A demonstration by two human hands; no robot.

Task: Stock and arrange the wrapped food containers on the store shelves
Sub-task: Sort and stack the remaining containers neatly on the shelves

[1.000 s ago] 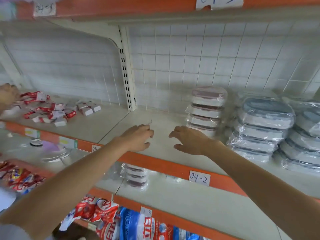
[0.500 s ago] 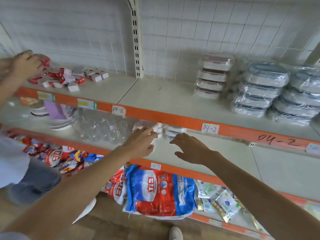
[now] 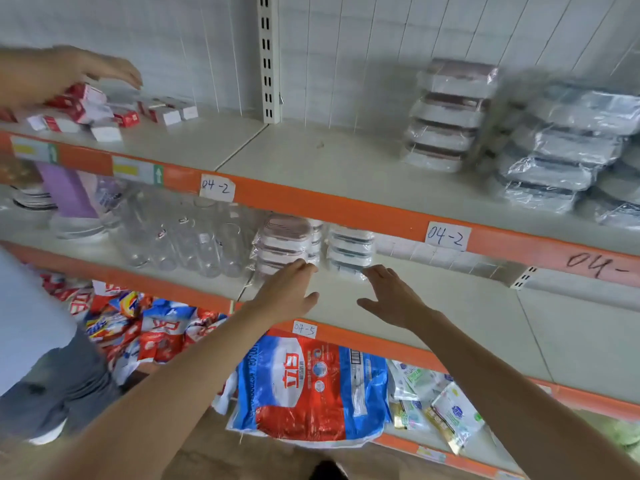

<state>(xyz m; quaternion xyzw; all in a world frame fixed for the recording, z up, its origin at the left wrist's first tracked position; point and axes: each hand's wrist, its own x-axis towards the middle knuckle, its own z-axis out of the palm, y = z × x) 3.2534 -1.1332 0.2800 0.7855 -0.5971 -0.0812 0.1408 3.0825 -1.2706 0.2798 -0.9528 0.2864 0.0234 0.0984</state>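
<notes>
a: middle shelf (image 3: 450,327), what's there?
b: two stacks of plastic-wrapped food containers, pink-lidded stack (image 3: 282,245) left, grey-lidded stack (image 3: 349,251) right, just beside each other. contents can't tell.
a: hands?
b: left hand (image 3: 289,294) fingers straight, together, tips at the pink stack's base. right hand (image 3: 393,299) fingers spread, tips near the grey stack, contact unclear.
a: upper shelf (image 3: 329,161)?
b: more glossy wrapped stacks far right, pink stack (image 3: 446,116), dark-lidded stack (image 3: 561,147). clear glass jars (image 3: 183,237) left of the hands.
</notes>
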